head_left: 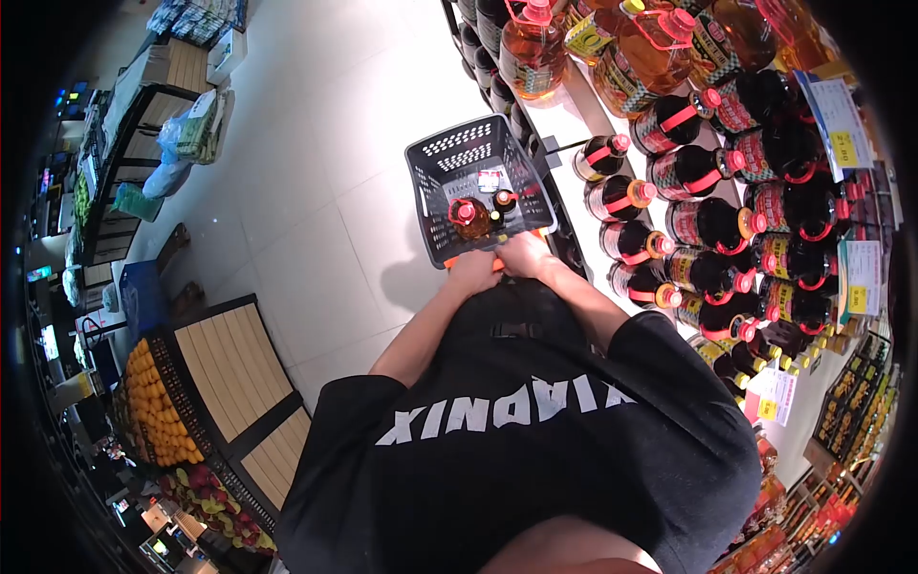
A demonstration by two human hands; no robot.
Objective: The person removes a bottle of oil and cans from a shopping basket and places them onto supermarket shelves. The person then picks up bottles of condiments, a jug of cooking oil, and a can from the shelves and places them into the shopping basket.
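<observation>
Dark grey plastic basket, rectangular and with many small holes in its walls (457, 145), is directly in front of the person, beside the white shelf with dark bottles (712, 172). The left hand (475, 272) and the right hand (526, 253) are side by side at its near edge, fingers curled around an orange bar-shaped handle (497, 265); the grip looks closed, though I cannot see the fingertips.

Inside, near the basket's near edge, is a round bottle of amber liquid with red cap (470, 220). A smaller dark bottle (505, 202) is to its right, and a small white-and-red packet (490, 179) is nearer to the far edge. Whether the basket touches the floor, I cannot tell.

In my judgement, the step in hand is controlling the basket at the shelf. The next move calls for equal force from both hands and some space between the basket's right edge and the shelf, otherwise the bottles may tip.
</observation>
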